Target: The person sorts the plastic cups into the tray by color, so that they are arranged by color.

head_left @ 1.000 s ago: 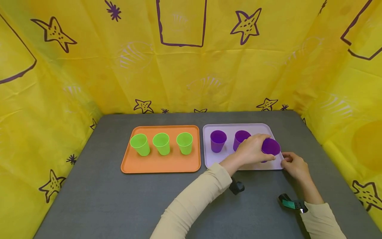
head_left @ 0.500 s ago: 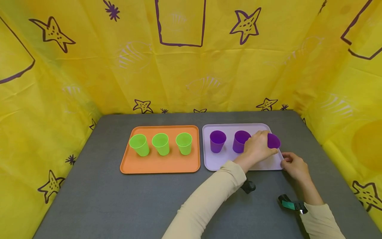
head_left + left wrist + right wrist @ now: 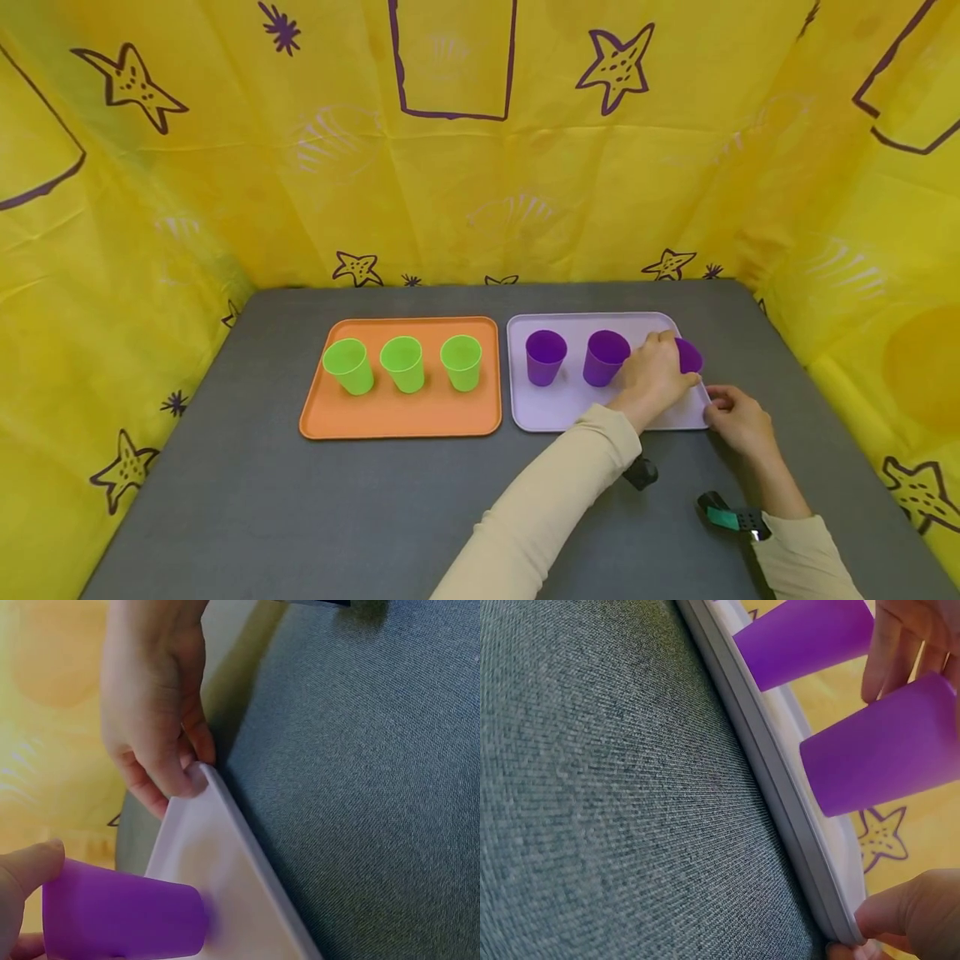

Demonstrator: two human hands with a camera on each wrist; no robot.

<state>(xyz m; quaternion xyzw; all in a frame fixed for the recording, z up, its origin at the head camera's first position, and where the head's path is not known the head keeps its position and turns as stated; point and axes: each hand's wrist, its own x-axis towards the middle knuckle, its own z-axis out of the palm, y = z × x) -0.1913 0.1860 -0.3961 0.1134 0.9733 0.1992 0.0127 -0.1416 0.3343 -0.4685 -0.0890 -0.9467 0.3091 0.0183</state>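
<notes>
My left hand (image 3: 652, 371) grips the rightmost purple cup (image 3: 689, 356) by its upper side; the hand covers much of the cup in the head view. In the left wrist view this cup (image 3: 124, 911) has its base at the lilac tray (image 3: 225, 877); whether it touches is hard to tell. My right hand (image 3: 742, 418) pinches the tray's near right corner between thumb and fingers, seen also in the right wrist view at the tray rim (image 3: 840, 919). Two more purple cups, a middle one (image 3: 606, 360) and a left one (image 3: 545, 358), stand upright on the lilac tray (image 3: 551, 417).
Left of the lilac tray lies an orange tray (image 3: 401, 421) with three green cups (image 3: 402, 365) in a row. Both trays sit on a grey table (image 3: 300, 517). Yellow patterned cloth (image 3: 450, 192) surrounds the back and sides.
My left hand has shifted right around the rightmost purple cup, uncovering the middle cup. The held cup has moved slightly right and back. My right hand stays at the tray corner.
</notes>
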